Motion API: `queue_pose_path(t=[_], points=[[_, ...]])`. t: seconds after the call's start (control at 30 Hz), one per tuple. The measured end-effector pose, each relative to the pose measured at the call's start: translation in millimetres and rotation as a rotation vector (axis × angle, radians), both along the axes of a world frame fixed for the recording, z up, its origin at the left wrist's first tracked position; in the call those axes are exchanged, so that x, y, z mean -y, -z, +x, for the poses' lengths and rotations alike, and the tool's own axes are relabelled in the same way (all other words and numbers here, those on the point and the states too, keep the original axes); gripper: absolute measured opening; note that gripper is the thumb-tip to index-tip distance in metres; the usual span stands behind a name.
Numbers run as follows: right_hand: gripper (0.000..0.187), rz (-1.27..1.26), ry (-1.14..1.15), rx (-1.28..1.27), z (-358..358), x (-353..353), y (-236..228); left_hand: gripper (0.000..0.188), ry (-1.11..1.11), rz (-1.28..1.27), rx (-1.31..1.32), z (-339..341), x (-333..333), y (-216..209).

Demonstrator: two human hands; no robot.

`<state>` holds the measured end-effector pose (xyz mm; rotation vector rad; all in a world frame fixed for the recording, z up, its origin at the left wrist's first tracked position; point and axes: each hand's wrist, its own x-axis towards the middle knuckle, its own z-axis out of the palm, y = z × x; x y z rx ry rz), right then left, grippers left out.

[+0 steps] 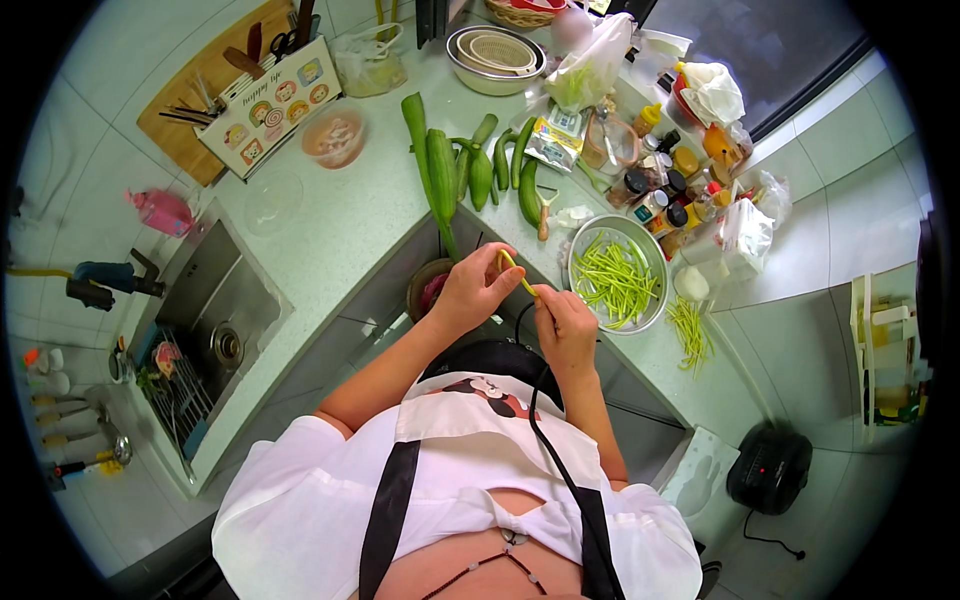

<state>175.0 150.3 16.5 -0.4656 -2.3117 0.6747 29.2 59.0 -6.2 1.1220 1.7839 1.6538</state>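
Both my hands are at the counter's near edge, holding a thin yellow-green vegetable stalk (527,286) between them. My left hand (470,290) pinches its upper end with thumb and fingers. At the lower end, my right hand (567,322) is closed on it. Just right of the hands stands a round metal bowl (664,268) with many short pale-green stalk pieces (615,282) inside. More loose stalks (690,333) lie on the counter beside it. A peeler (544,214) with a wooden handle rests beyond my hands.
Luffas and green peppers (480,177) lie farther back, near nested basins (494,55). Seasoning jars (655,205) crowd the right rear. A steel sink (225,300) is at left; a plastic bowl (335,134) stands behind it. Below the counter corner sits a bin (424,290).
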Motion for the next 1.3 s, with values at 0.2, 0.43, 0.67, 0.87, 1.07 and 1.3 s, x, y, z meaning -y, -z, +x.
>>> queue_pose_path(t=[0.2,0.43,0.67,0.87,1.07,1.3], points=[[0.015,0.027,-0.008,-0.008,-1.7,-0.1,-0.6,0.034,0.006,-0.045,0.016,0.0,1.4,-5.7],[0.014,0.072,-0.005,0.001,-1.7,0.6,3.3,0.028,0.013,-0.083,-0.067,0.0,0.9,-2.3],[0.013,0.091,-0.004,0.013,-2.1,3.0,3.2,0.026,0.028,-0.072,-0.076,2.6,3.3,-0.6],[0.011,0.109,0.020,0.040,0.2,4.3,4.2,0.026,0.028,-0.107,-0.026,3.0,5.4,-8.4],[0.009,0.028,0.085,-0.004,2.6,-0.3,0.6,0.018,0.064,-0.070,0.075,-2.8,4.4,-7.4],[0.007,-0.017,0.173,0.023,11.1,-15.9,-14.9,0.019,0.039,-0.130,-0.127,-9.3,9.3,-13.2]])
